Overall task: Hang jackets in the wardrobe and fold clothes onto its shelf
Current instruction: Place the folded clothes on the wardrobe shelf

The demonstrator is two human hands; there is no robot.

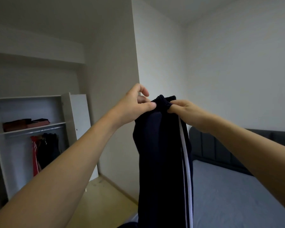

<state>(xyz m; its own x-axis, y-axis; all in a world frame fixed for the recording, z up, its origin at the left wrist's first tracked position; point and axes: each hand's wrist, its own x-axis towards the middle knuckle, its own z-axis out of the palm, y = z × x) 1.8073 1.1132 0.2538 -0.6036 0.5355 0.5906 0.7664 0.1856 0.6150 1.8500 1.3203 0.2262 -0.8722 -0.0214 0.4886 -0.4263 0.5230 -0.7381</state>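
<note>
Dark navy track trousers [161,153] with white side stripes hang straight down in front of me, folded lengthwise. My left hand [135,106] pinches the elastic waistband at its left end. My right hand [186,111] grips the waistband at its right end. Both arms are stretched out at chest height. The open wardrobe [30,99] stands at the left, a few steps away. Its shelf [56,125] carries folded red and dark clothes [25,124]. Below the shelf, red and dark jackets [43,150] hang on the rail.
A bed with a blue-grey sheet [237,195] and a dark padded headboard [220,145] lies at the right, under the trousers. The white wardrobe door [81,116] stands open against the wall corner. Wooden floor [102,199] lies between the bed and the wardrobe.
</note>
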